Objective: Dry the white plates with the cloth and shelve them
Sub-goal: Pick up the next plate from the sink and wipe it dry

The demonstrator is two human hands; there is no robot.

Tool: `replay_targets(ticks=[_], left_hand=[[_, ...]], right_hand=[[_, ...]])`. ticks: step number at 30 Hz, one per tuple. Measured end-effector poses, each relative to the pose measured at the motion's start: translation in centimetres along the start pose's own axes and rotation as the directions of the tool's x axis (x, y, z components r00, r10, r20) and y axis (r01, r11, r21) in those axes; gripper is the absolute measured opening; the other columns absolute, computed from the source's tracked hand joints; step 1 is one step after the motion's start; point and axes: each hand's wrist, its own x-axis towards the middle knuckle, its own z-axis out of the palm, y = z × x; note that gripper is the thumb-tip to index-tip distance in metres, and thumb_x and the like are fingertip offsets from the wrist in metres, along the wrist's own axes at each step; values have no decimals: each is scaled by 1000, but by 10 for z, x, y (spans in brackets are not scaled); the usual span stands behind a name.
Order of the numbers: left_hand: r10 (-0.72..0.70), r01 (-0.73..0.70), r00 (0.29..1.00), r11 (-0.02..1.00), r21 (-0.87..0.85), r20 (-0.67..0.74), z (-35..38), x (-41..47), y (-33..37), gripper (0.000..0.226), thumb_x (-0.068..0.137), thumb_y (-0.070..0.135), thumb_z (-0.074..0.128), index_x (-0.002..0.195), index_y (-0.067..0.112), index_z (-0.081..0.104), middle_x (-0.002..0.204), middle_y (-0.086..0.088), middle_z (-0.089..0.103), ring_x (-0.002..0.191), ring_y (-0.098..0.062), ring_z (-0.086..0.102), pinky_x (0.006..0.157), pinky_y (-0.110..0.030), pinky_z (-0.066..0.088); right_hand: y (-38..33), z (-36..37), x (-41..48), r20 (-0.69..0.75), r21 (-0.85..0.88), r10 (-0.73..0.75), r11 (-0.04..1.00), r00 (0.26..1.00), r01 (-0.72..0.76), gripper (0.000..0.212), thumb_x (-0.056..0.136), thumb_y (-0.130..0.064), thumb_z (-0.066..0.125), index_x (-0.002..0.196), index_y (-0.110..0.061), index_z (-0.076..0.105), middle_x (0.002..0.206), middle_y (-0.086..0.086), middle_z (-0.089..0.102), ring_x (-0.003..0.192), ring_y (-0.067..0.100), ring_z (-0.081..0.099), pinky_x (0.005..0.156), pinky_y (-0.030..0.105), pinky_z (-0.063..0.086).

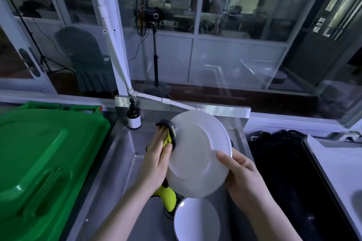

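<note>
I hold a white plate (197, 152) tilted above the steel sink, its underside toward me. My right hand (242, 176) grips its lower right rim. My left hand (156, 158) presses a yellow and dark cloth (170, 137) against the plate's left edge; the cloth's tail (167, 197) hangs below the plate. A second white plate (195, 219) lies face up in the sink beneath the held one.
A steel sink (125, 162) fills the middle. A large green bin lid (45, 162) lies to the left. A brown pump bottle (133, 117) stands at the sink's back left corner. A dark mat (282, 172) and a white tray (337, 162) are on the right. Glass partitions stand behind.
</note>
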Motion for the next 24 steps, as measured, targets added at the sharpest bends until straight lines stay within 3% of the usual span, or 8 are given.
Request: replay_targets(ticks=[5,7,10,13,16,19,21,24], left_hand=[[81,-79,996,995,58,-26,14,-33,-9,47,100,28,34,139,49,21,155,25,18,150,-4,12,120,-18,11],[135,-133,991,980,150,-4,18,-29,-8,43,100,31,33,142,40,27,154,22,17,150,-13,15,122,-31,15],[197,-195,980,943,268,18,17,-3,-3,48,99,25,36,145,10,42,150,9,26,147,-22,23,120,-46,21],[232,-237,971,929,285,49,8,20,6,52,99,27,35,145,4,40,149,11,22,144,-9,19,120,-29,14],[153,-151,988,965,213,7,1,18,2,47,102,17,39,148,8,36,152,14,22,146,-12,20,116,-11,11],[34,-26,997,993,114,-66,6,-8,-6,48,104,14,40,150,21,30,158,3,31,146,-16,29,117,-27,24],[123,-115,991,983,144,-50,20,-29,-6,48,103,20,37,149,29,27,159,3,27,148,-14,25,119,-34,25],[280,-280,959,908,312,45,42,-43,-3,44,100,24,34,143,18,42,153,-1,36,146,-20,26,115,-45,27]], right_hand=[[7,-7,4,-49,110,20,994,999,-14,30,80,-18,68,105,-2,76,107,23,73,92,28,73,70,31,59],[10,-3,7,-51,92,20,996,998,-16,30,80,-19,69,105,-3,76,108,23,73,94,28,72,74,32,60],[13,5,12,-43,16,23,1000,999,-22,34,76,-24,72,104,-5,77,108,23,73,94,28,71,79,32,59],[8,8,16,-38,6,16,1000,999,-16,32,75,-23,72,102,-6,78,104,21,74,91,27,72,75,31,59],[-5,5,22,-80,52,-1,999,997,6,27,77,-19,68,98,-6,79,103,21,74,88,27,72,72,31,60],[-18,2,29,-129,146,-32,988,991,51,29,80,-19,65,104,-6,77,108,18,74,93,26,71,75,31,60],[-20,5,35,-171,199,-46,977,984,80,33,84,-19,63,113,-6,73,114,17,73,96,25,71,75,32,61],[-14,15,42,-241,213,-17,975,970,70,25,96,-17,55,115,-8,68,116,19,72,98,30,71,72,39,62]])
